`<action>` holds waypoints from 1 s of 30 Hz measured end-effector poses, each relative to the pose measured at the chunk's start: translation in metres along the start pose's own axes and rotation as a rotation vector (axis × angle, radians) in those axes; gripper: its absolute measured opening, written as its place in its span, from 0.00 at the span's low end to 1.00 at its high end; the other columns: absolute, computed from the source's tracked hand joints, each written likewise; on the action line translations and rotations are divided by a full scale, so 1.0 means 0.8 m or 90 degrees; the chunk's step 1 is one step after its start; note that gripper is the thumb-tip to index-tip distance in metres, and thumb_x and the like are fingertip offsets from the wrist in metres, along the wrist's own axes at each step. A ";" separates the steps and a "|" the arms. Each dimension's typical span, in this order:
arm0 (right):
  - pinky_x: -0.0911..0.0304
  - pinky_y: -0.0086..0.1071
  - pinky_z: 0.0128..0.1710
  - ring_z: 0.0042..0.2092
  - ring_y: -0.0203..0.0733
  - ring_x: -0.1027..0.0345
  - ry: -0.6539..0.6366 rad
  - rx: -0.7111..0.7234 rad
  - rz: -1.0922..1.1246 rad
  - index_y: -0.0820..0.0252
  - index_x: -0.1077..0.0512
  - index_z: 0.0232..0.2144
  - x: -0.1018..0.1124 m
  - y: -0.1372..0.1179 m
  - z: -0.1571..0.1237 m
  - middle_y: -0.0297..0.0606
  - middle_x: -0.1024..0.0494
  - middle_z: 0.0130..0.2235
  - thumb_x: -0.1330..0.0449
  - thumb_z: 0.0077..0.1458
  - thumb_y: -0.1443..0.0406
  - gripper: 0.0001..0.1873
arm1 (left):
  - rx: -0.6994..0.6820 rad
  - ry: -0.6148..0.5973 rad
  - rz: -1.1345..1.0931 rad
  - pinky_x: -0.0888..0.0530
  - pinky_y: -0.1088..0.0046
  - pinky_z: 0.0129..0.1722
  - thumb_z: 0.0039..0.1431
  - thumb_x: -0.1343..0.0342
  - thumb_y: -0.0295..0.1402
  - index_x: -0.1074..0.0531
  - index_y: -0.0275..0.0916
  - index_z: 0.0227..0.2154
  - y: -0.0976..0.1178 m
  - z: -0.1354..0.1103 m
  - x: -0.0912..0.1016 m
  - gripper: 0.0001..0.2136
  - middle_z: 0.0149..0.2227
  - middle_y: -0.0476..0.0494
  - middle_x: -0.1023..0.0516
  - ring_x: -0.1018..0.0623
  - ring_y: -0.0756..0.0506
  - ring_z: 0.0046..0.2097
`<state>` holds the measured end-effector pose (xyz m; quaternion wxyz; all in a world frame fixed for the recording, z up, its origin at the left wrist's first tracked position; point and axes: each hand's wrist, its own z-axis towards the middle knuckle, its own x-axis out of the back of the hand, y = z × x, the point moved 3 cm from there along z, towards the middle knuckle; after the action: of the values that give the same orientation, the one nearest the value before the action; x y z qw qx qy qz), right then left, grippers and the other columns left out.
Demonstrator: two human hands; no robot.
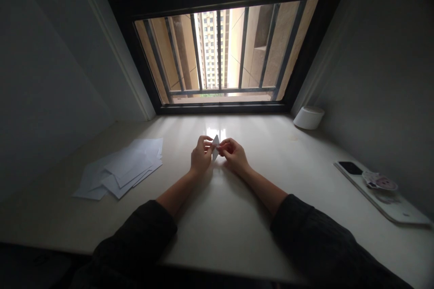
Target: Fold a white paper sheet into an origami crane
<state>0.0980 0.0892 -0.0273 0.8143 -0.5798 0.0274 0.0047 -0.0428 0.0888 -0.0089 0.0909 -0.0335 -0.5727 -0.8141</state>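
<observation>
Our left hand (202,155) and right hand (233,155) pinching a folded white paper (215,148), its creased shape half hidden, loose sheets (118,169) on the glossy counter (257,253)

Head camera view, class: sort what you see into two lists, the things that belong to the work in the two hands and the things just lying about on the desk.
In use: folded white paper, pinched between left hand and right hand.

Lying about: loose white paper sheets, white round tub, pale flat slab with a round-faced sticker.
</observation>
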 end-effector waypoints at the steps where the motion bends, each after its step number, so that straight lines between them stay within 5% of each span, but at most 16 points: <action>1: 0.33 0.36 0.31 0.27 0.40 0.30 0.002 -0.004 0.016 0.55 0.31 0.29 0.000 0.000 0.001 0.34 0.25 0.25 0.35 0.43 0.55 0.14 | 0.021 -0.006 -0.032 0.30 0.74 0.29 0.49 0.38 0.41 0.31 0.44 0.36 -0.002 0.000 -0.001 0.13 0.32 0.47 0.21 0.22 0.45 0.31; 9: 0.30 0.34 0.30 0.28 0.39 0.27 0.080 -0.012 0.063 0.56 0.30 0.33 0.011 0.005 0.007 0.33 0.24 0.30 0.33 0.41 0.56 0.17 | 0.082 -0.098 -0.062 0.27 0.71 0.33 0.51 0.42 0.44 0.29 0.39 0.39 -0.012 0.005 -0.007 0.16 0.33 0.43 0.22 0.21 0.44 0.36; 14: 0.31 0.34 0.31 0.32 0.41 0.26 0.046 0.000 0.033 0.56 0.28 0.36 0.009 0.001 0.006 0.37 0.23 0.34 0.33 0.42 0.56 0.18 | 0.081 -0.078 -0.062 0.27 0.70 0.32 0.51 0.43 0.42 0.27 0.38 0.34 -0.015 0.011 -0.002 0.13 0.32 0.42 0.21 0.21 0.44 0.35; 22: 0.31 0.37 0.41 0.38 0.42 0.26 -0.046 0.033 0.044 0.55 0.27 0.41 0.003 -0.006 0.004 0.38 0.22 0.40 0.33 0.44 0.58 0.19 | -0.035 -0.046 0.135 0.29 0.71 0.35 0.53 0.43 0.37 0.25 0.43 0.33 0.002 0.008 0.010 0.06 0.31 0.47 0.20 0.22 0.45 0.34; 30: 0.32 0.39 0.46 0.42 0.44 0.26 -0.014 0.021 0.088 0.55 0.27 0.45 0.007 -0.007 0.005 0.41 0.24 0.47 0.34 0.44 0.57 0.24 | -0.016 -0.066 -0.027 0.28 0.71 0.37 0.55 0.45 0.40 0.30 0.42 0.45 0.005 0.008 0.002 0.15 0.33 0.45 0.21 0.21 0.46 0.37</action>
<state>0.1036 0.0909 -0.0209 0.8217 -0.5630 0.0584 0.0673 -0.0436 0.0931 -0.0028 0.0435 -0.0645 -0.5667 -0.8202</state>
